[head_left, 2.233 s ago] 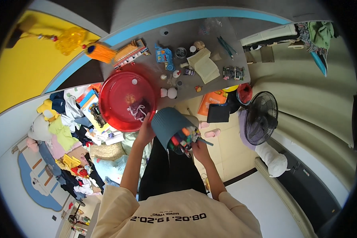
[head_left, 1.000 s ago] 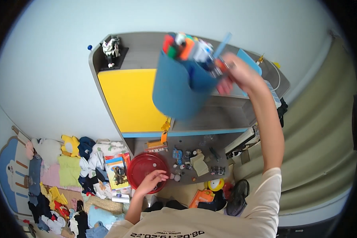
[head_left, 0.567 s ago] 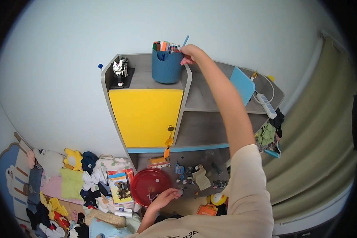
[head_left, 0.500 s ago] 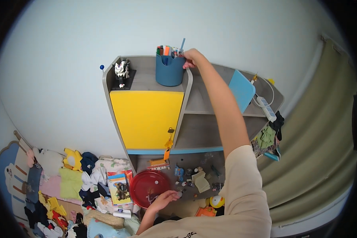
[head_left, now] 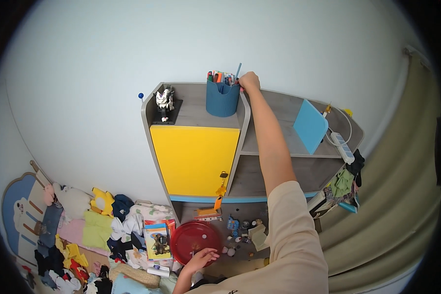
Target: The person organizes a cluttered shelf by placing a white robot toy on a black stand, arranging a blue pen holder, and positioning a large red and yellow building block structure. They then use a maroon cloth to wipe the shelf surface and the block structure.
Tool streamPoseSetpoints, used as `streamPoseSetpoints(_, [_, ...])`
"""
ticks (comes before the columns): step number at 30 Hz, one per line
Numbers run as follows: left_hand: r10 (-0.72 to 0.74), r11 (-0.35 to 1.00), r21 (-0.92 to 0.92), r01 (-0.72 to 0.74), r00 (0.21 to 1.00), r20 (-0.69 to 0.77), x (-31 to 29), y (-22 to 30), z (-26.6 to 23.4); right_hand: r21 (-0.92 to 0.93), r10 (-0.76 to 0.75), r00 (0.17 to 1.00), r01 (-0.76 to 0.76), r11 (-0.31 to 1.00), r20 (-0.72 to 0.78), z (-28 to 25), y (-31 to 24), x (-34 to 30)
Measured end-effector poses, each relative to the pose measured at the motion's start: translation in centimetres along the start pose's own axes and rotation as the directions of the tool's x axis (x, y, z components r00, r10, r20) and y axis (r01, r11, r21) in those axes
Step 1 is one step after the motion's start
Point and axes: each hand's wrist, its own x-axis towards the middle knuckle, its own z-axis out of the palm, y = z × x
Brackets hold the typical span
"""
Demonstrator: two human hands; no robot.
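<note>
My right hand (head_left: 250, 81) is raised to the top of the grey shelf unit (head_left: 193, 105), its fingers curled closed at the right rim of a blue pen holder (head_left: 222, 100). Whatever lies inside those fingers is hidden. Several markers and pens (head_left: 219, 77) stand upright in the holder. Low down, my left hand (head_left: 202, 258) hovers by the near edge of a red basin (head_left: 181, 240), fingers loosely stretched and apart, with nothing seen in them. A few small pieces lie in the basin.
A black-and-white robot-like figure (head_left: 165, 98) stands left of the holder, above a yellow door (head_left: 196, 159). Rightward are a blue panel (head_left: 310, 126) and a power strip (head_left: 342, 147). Small toys (head_left: 233, 225) litter the desk; books (head_left: 158, 241) and clothes (head_left: 125, 228) lie left.
The view has shifted, so the shelf sits lower and further right. My right hand's fingers have curled further at the holder's rim. My left hand has moved left, over the basin's edge.
</note>
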Motion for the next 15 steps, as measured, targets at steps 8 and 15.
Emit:
streamPoseSetpoints(8, [0.051,0.993,0.103,-0.056,0.997,0.054,2.3,0.5,0.8,0.226,-0.030,0.999,0.034,0.974,-0.024,0.2,1.7,1.0])
streamPoseSetpoints(15, [0.070,0.991,0.103,-0.083,0.989,0.127,3.4,-2.1,1.5,0.733,-0.260,0.963,0.226,0.642,-0.069,-6.6,8.5,-7.9])
